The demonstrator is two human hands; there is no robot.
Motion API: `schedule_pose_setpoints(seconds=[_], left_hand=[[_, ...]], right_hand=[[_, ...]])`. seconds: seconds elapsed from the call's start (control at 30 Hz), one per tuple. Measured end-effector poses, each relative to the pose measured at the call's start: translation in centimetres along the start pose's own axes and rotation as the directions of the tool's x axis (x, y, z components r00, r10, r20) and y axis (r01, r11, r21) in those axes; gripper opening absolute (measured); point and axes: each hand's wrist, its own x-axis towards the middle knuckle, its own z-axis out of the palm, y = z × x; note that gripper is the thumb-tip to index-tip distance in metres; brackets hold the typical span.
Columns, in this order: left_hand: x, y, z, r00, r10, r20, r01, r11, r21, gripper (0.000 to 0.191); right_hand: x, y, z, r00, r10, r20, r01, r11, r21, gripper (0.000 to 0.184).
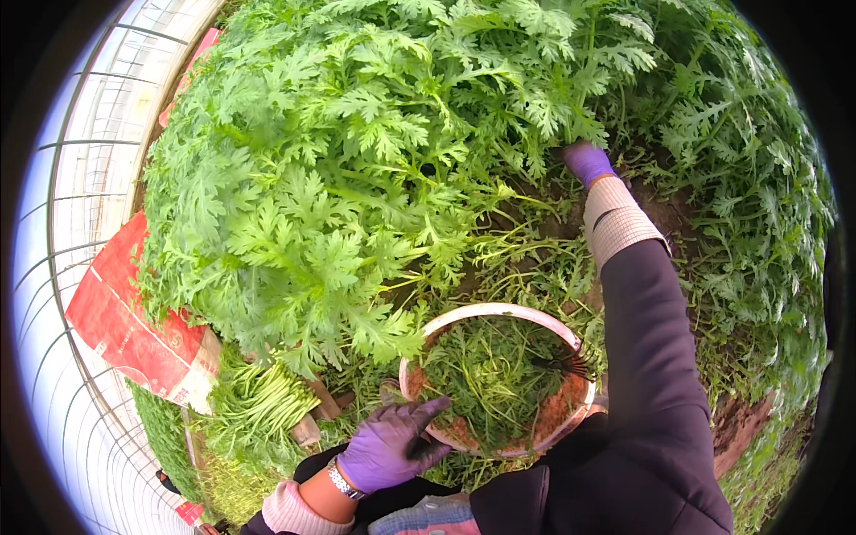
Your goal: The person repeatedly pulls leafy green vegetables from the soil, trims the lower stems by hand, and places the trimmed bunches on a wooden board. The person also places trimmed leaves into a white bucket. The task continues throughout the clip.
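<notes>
My left hand point(398, 443), in a purple glove with a metal wristwatch above it, hovers by the near-left rim of a round bucket point(498, 309). Its thumb and fingers are apart, and nothing shows between them. Loose green leaves and stems point(491, 381) lie inside the bucket. My right hand point(588, 162), also purple-gloved, reaches forward to the base of tall leafy greens point(562, 87) that look like garland chrysanthemum. Leaves hide its fingers, so whether it grips a stem is unclear. Dark thin strands point(568, 364) hang at the bucket's right rim.
Left of the bucket, a pile of cut stems point(277, 394) lies beside wooden pieces point(307, 428). A red printed sack point(144, 314) is farther left, near the greenhouse frame point(57, 200). Dense greens point(756, 200) stand on the right. Trimmed stalks cover the soil point(535, 267) ahead.
</notes>
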Motion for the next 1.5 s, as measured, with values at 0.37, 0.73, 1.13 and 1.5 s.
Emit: schedule_pose_setpoints(seconds=[0.37,0.73,1.13,1.5], left_hand=[[-0.6,0.0,-0.1,1.000,0.007,-0.030,-0.007,1.000,0.011,0.062],[-1.1,0.1,-0.1,1.000,0.002,-0.004,-0.002,0.999,0.046,0.065],[-2.6,-0.6,0.0,1.000,-0.019,-0.002,0.019,0.999,0.044,0.064],[-2.2,0.3,0.6,1.000,0.003,-0.011,-0.002,0.996,0.094,0.063]], right_hand=[[-2.3,-4.0,3.1,0.981,0.187,0.059,-0.194,0.967,0.165,0.067],[-4.3,-3.9,5.3,0.995,-0.067,0.076,0.015,0.840,0.542,0.069],[-8.8,-3.4,1.7,0.934,0.020,0.356,-0.076,0.987,0.143,0.059],[-10.1,-6.7,7.1,0.831,-0.081,0.550,0.149,0.986,-0.079,0.067]])
